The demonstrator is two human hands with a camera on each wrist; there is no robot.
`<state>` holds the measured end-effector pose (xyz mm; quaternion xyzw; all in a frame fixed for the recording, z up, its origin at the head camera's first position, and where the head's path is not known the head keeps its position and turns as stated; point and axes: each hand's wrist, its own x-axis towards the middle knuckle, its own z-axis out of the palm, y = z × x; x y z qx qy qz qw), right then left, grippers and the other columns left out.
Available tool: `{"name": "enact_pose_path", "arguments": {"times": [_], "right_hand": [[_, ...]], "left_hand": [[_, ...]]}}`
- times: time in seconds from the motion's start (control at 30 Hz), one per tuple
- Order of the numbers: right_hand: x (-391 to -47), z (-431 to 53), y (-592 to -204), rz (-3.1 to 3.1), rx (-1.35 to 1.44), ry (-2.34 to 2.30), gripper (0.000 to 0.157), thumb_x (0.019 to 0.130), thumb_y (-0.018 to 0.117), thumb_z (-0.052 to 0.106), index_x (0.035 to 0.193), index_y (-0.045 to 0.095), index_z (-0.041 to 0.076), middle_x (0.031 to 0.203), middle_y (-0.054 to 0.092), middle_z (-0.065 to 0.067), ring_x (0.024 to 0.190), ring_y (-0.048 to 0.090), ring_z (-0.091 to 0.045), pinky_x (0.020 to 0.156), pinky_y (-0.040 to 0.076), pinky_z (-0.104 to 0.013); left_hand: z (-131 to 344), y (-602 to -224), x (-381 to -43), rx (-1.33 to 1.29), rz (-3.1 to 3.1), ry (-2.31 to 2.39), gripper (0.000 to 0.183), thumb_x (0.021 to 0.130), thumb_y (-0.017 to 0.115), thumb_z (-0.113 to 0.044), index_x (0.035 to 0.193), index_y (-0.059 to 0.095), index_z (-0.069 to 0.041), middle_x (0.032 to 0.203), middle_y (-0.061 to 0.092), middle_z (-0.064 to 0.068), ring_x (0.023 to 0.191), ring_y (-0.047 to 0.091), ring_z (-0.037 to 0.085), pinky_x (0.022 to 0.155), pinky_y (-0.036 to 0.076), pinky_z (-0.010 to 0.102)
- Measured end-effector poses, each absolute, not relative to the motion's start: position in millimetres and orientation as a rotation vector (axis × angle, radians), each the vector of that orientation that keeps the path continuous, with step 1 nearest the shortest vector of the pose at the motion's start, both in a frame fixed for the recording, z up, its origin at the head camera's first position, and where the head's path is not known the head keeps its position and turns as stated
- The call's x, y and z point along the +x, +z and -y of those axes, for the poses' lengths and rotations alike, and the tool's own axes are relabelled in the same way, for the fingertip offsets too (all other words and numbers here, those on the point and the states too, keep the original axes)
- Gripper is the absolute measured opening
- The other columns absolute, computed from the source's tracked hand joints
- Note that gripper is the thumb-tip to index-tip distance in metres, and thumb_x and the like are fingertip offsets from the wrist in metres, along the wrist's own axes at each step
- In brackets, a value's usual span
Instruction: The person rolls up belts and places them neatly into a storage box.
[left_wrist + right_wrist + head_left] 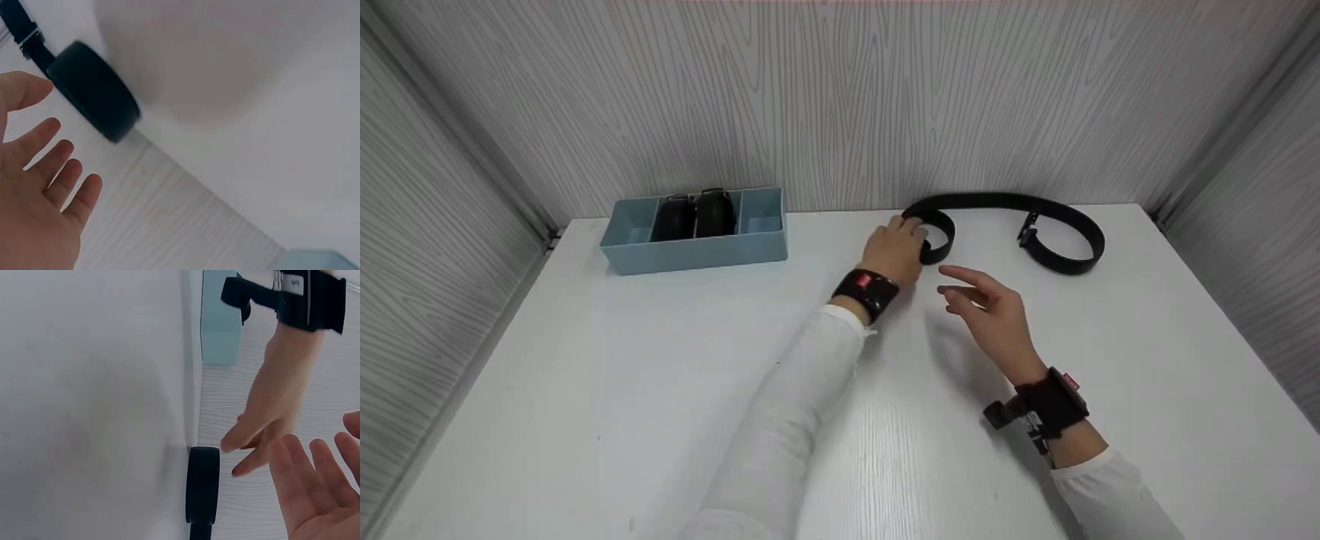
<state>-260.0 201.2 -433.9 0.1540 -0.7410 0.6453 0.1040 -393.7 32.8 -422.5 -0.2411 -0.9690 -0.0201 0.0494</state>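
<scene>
A black belt (982, 201) stands on its edge at the back of the white table. Its left end is curled into a small coil, and the buckle (1026, 229) lies inside a wider loop on the right. My left hand (894, 251) is right beside the small coil; in the left wrist view its fingers (72, 171) are spread, with the thumb near the coiled belt (93, 90). The right wrist view shows a small gap between that hand and the belt (202, 484). My right hand (994, 315) hovers in front of the coil, fingers loosely bent, holding nothing.
A blue-green divided box (697, 257) stands at the back left. Two dark rounded items (715, 214) sit in its middle compartments. Wood-patterned panels (840, 105) rise behind the table and along both sides.
</scene>
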Motion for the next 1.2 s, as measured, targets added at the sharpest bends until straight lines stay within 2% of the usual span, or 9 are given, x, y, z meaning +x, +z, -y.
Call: {"name": "enact_pose_path", "arguments": {"times": [0.2,0.37,0.47,0.67,0.73,0.9,0.97,1.1,1.2], "right_hand": [[-259.4,-195.4,-431.1,2.176,0.455,1.911,0.034,0.099,0.069,0.004,0.133,0.070,0.005,0.135,0.067,-0.009,0.111,0.071,-0.029,0.087,0.059,-0.032],[-262.0,-191.7,-427.7,2.178,0.487,1.887,0.032,0.099,0.068,0.000,0.130,0.071,0.004,0.131,0.069,-0.010,0.109,0.071,-0.024,0.086,0.058,-0.029],[-263.3,-193.5,-424.9,2.230,0.520,1.816,0.030,0.100,0.068,0.003,0.129,0.072,0.006,0.127,0.072,-0.009,0.110,0.071,-0.022,0.086,0.058,-0.027],[-261.8,-198.2,-424.8,2.551,0.709,1.404,0.031,0.098,0.073,0.009,0.129,0.072,0.007,0.125,0.073,-0.007,0.110,0.071,-0.025,0.090,0.059,-0.043],[-258.6,-196.1,-423.9,2.695,0.852,1.289,0.033,0.096,0.076,0.013,0.128,0.072,0.007,0.125,0.073,-0.008,0.107,0.072,-0.027,0.088,0.059,-0.046],[-248.9,-180.6,-423.7,2.956,1.175,1.111,0.035,0.091,0.082,0.020,0.124,0.075,0.010,0.115,0.075,-0.002,0.092,0.071,-0.017,0.077,0.059,-0.034],[-248.0,-172.8,-425.7,2.970,1.189,1.045,0.029,0.090,0.081,0.015,0.119,0.077,0.010,0.106,0.076,0.001,0.084,0.069,-0.013,0.070,0.056,-0.028],[-254.0,-161.9,-429.4,2.924,0.987,1.071,0.022,0.089,0.075,0.005,0.111,0.080,0.008,0.094,0.075,0.000,0.073,0.066,-0.011,0.061,0.053,-0.026],[-262.6,-158.0,-430.8,2.821,0.735,1.322,0.023,0.091,0.071,0.003,0.112,0.078,0.006,0.098,0.075,-0.005,0.068,0.068,-0.013,0.060,0.056,-0.027]], "left_hand": [[-44.8,-437.4,-380.1,-0.688,2.973,0.009,0.044,0.104,0.062,-0.026,0.146,0.058,-0.012,0.147,0.056,0.007,0.137,0.048,0.024,0.103,0.048,0.039],[-15.2,-430.2,-337.7,-0.958,2.961,-0.135,0.030,0.101,0.068,-0.033,0.121,0.067,-0.010,0.126,0.065,0.008,0.117,0.061,0.025,0.094,0.052,0.041],[3.7,-426.7,-302.7,-1.129,2.913,-0.198,0.022,0.099,0.071,-0.031,0.107,0.068,-0.011,0.110,0.066,0.004,0.101,0.062,0.022,0.087,0.051,0.039],[42.5,-423.5,-243.3,-1.333,2.861,-0.306,0.030,0.098,0.070,-0.043,0.092,0.071,-0.014,0.092,0.063,-0.004,0.080,0.057,0.013,0.079,0.049,0.034],[54.7,-422.8,-230.8,-1.357,2.845,-0.370,0.030,0.099,0.071,-0.041,0.087,0.071,-0.013,0.087,0.061,-0.004,0.076,0.056,0.011,0.076,0.050,0.032],[76.0,-418.7,-215.1,-1.318,2.832,-0.559,0.008,0.090,0.081,-0.015,0.091,0.075,-0.009,0.092,0.064,-0.001,0.082,0.059,0.012,0.075,0.052,0.030],[80.9,-416.8,-214.7,-1.265,2.843,-0.629,0.011,0.087,0.082,-0.006,0.096,0.077,-0.007,0.098,0.066,0.001,0.088,0.061,0.014,0.078,0.053,0.031],[85.8,-414.6,-222.9,-1.093,2.821,-0.721,0.020,0.087,0.079,0.000,0.105,0.073,-0.004,0.107,0.064,0.004,0.094,0.063,0.017,0.081,0.056,0.033],[84.8,-414.2,-233.8,-0.873,2.760,-0.753,0.022,0.091,0.076,-0.003,0.112,0.067,-0.003,0.109,0.060,0.007,0.092,0.064,0.017,0.076,0.057,0.033]]}}
